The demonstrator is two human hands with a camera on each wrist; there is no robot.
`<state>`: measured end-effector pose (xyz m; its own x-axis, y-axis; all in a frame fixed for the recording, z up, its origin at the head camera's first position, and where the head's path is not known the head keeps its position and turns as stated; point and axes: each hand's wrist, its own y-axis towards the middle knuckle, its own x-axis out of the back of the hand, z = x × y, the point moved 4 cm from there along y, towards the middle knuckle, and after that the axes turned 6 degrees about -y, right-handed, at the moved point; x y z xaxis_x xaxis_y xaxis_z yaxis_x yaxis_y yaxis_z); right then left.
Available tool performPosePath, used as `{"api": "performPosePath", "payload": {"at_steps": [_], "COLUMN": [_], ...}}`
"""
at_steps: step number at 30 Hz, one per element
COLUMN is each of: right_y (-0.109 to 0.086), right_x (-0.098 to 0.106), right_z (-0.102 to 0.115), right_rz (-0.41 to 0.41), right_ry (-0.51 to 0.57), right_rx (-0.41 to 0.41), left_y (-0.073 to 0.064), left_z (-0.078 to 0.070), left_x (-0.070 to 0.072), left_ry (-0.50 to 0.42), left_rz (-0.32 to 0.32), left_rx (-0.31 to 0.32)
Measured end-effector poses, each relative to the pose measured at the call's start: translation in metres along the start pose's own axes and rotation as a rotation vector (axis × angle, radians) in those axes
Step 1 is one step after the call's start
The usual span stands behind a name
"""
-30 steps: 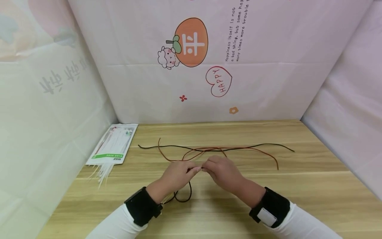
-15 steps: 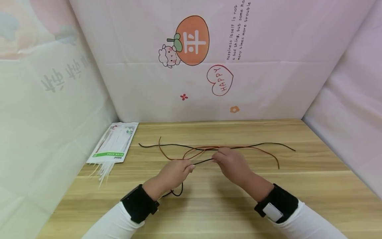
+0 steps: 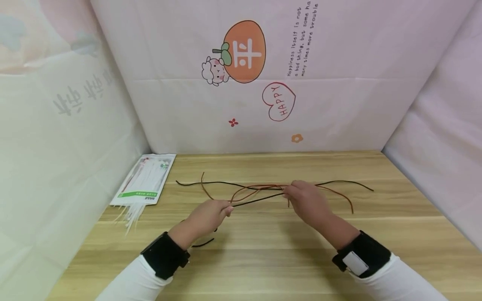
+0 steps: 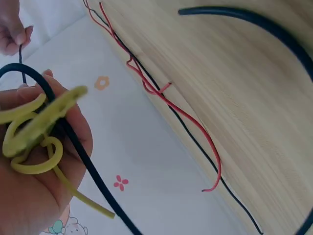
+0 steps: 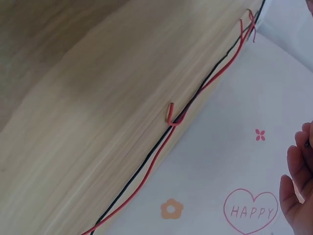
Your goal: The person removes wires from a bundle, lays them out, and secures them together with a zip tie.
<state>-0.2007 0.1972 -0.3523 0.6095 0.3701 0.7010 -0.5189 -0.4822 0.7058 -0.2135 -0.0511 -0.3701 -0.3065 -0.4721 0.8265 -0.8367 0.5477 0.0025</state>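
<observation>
My left hand (image 3: 207, 215) pinches a black wire (image 3: 257, 200) that runs nearly straight to my right hand (image 3: 308, 205), whose fingertips grip it farther along. In the left wrist view, a coiled yellow wire (image 4: 88, 199) lies in the left palm, and the black wire loops over it and trails away below. Most of the yellow wire is hidden in the head view. Behind the hands, red wires (image 3: 342, 195) and another long black wire (image 3: 218, 182) lie crossed on the table. The right hand shows only partly at the right wrist view's edge.
At the table's back left lies a white packet (image 3: 144, 175) with a green stripe, thin white strips (image 3: 133, 213) sticking out of its near end. White printed cloth (image 3: 339, 117) encloses the back and both sides of the wooden table (image 3: 271, 267).
My hands have moved apart, the right one to the right and back, the left one leftward. More of the black wire now stretches between them, and its loop below the left hand has shifted left.
</observation>
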Motion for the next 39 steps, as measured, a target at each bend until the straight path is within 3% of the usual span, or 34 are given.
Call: {"api": "performPosePath", "payload": {"at_steps": [4,9,15,18,28,34,39], "right_y": [-0.002,-0.003,-0.008,-0.009,-0.009,-0.011,-0.014], "right_x": [0.0,0.001,0.004,0.008,0.01,0.008,0.007], "right_z": [-0.005,-0.015,-0.022,-0.025,-0.033,-0.037,-0.042], "right_rz": [0.027,0.041,0.041,0.012,0.023,0.036,0.056], "right_ry": [-0.01,-0.028,-0.065,-0.092,-0.084,-0.091,-0.102], "right_rx": [-0.009,-0.087,-0.095,-0.102,-0.15,-0.166,-0.189], "left_y": [-0.003,-0.007,-0.009,-0.01,-0.012,-0.012,-0.012], "left_z": [0.007,0.017,0.017,0.019,0.028,0.033,0.036], "left_x": [0.002,0.003,0.006,0.008,0.017,0.022,0.025], "left_ry": [-0.035,-0.052,-0.043,-0.041,0.055,0.065,0.082], "left_rz": [0.004,0.007,0.03,0.027,-0.035,-0.101,-0.118], "left_rx": [0.003,0.037,-0.043,-0.047,-0.041,-0.006,-0.017]}}
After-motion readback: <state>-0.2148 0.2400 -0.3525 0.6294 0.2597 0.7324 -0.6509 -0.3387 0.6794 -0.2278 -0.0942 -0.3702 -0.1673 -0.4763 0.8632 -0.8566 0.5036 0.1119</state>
